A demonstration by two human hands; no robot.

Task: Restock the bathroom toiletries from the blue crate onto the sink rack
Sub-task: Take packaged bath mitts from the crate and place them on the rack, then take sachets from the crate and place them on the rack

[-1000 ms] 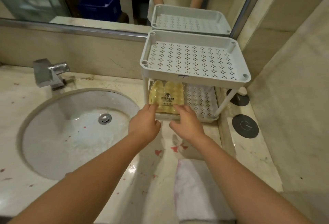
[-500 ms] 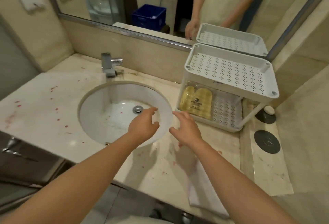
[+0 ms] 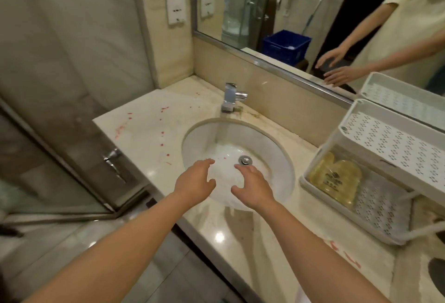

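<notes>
**Both hands empty above the basin; one packet on the rack's lower tier**

The left hand (image 3: 196,182) and the right hand (image 3: 252,188) hover side by side over the round white sink basin (image 3: 199,138), apart from each other. Each grip is loose, with the fingers spread and lightly bent, and holds nothing. The right fingertips lie near the chrome drain plug (image 3: 245,160).

The white two-tier perforated plastic rack (image 3: 395,143) stands on the cream marble counter (image 3: 144,131), just right of the basin. On the left part of its lower tier lies a flat yellow packet in clear wrapping (image 3: 334,179) – well apart from both hands.

The blue plastic crate (image 3: 286,46) shows only as a reflection in the wall mirror (image 3: 240,1), behind the person. A square chrome tap (image 3: 231,97) stands at the far rim of the basin, and red specks dot the counter to its left.
</notes>
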